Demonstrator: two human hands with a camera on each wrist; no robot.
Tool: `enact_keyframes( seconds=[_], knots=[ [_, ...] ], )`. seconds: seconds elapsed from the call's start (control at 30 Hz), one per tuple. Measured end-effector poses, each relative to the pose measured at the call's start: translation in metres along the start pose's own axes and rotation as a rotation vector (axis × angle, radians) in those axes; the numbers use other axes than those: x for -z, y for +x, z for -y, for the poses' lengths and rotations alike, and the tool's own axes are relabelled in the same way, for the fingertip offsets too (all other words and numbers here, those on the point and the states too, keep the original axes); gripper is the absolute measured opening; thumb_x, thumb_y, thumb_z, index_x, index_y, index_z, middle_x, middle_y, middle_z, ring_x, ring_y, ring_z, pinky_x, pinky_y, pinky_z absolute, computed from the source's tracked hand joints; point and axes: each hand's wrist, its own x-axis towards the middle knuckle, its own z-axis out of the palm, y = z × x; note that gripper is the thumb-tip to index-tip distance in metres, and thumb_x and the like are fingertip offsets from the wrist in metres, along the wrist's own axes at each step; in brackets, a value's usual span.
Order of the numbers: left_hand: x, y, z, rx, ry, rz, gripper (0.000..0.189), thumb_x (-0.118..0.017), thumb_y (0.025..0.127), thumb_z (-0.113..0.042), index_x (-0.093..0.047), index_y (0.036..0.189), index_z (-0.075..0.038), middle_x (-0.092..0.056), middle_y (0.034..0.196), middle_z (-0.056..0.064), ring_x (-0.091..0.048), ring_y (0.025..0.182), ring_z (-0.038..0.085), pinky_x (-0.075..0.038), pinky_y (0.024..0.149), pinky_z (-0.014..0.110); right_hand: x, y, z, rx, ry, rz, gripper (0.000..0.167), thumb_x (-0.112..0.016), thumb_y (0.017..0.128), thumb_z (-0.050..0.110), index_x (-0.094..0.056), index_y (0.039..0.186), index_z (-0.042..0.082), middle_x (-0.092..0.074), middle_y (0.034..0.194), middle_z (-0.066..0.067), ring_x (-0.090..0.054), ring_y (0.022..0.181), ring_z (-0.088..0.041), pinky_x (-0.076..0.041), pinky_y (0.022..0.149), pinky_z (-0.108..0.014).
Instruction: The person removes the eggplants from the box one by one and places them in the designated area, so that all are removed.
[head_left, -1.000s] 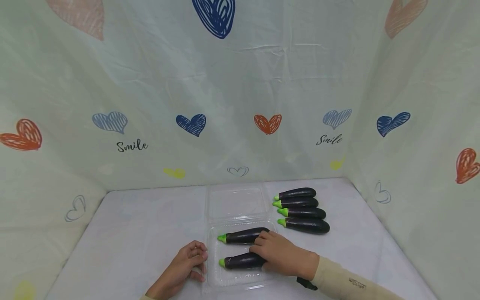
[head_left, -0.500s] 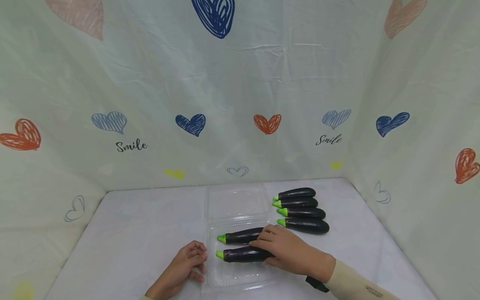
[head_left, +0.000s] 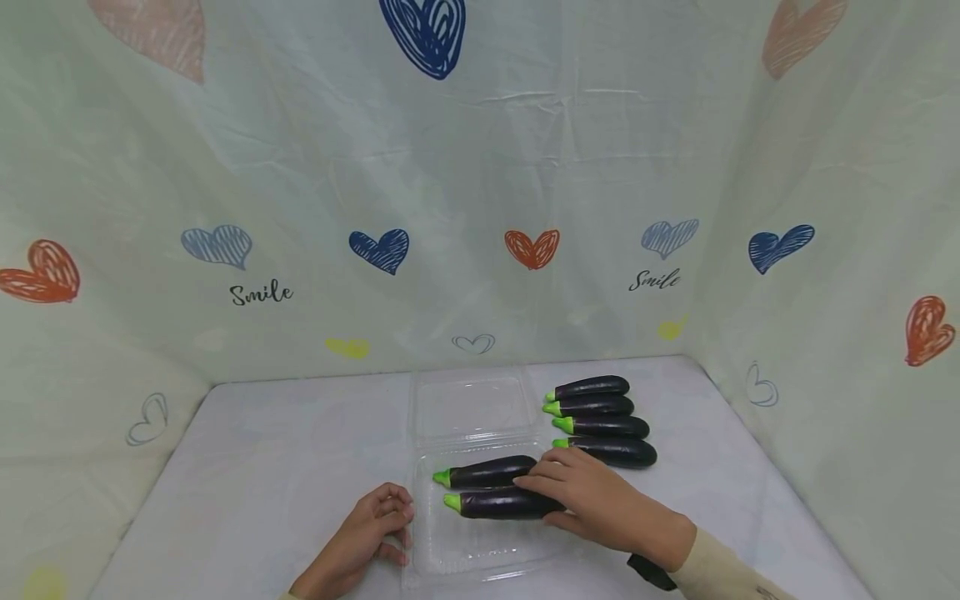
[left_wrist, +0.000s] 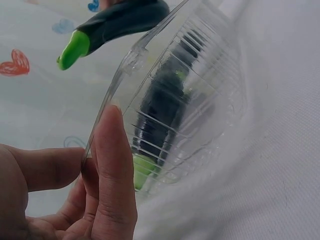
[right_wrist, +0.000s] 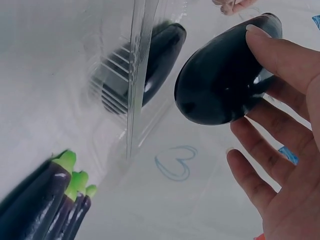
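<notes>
My right hand (head_left: 603, 504) holds a dark eggplant (head_left: 502, 503) by its rounded end, thumb on one side and fingers on the other in the right wrist view. Its green stem points left. This eggplant is raised above the base of a clear plastic clamshell box (head_left: 465, 560), clear of the rim in the left wrist view. Inside the base lies a second eggplant (head_left: 486, 473), toward the hinge side. My left hand (head_left: 372, 525) pinches the left rim of the box between thumb and fingers, as the left wrist view shows.
The box's lid (head_left: 472, 406) lies folded back, away from me. To its right, several more eggplants (head_left: 611, 427) form a row on the white tabletop (head_left: 300, 450), stems to the left. A white cloth with printed hearts (head_left: 450, 167) hangs around the back and sides.
The held eggplant has moved away from me and, lately, slightly right, rising from the base. My right hand has shifted right with it. My left hand has stayed at the rim.
</notes>
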Motion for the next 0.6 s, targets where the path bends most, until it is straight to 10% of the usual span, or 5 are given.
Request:
enact_keyframes(
  seconds=[0.6],
  knots=[
    [0.000, 0.000, 0.001, 0.003, -0.007, -0.006, 0.015, -0.060, 0.103, -0.006, -0.051, 0.114, -0.004, -0.057, 0.089, 0.000, -0.062, 0.075, 0.015, -0.061, 0.061, 0.028, 0.007, -0.017, -0.006, -0.053, -0.006, -0.032, 0.059, -0.095, 0.077, 0.025, -0.071, 0.130, 0.019, -0.071, 0.119, 0.010, -0.063, 0.114, -0.014, -0.058, 0.101, -0.041]
  ],
)
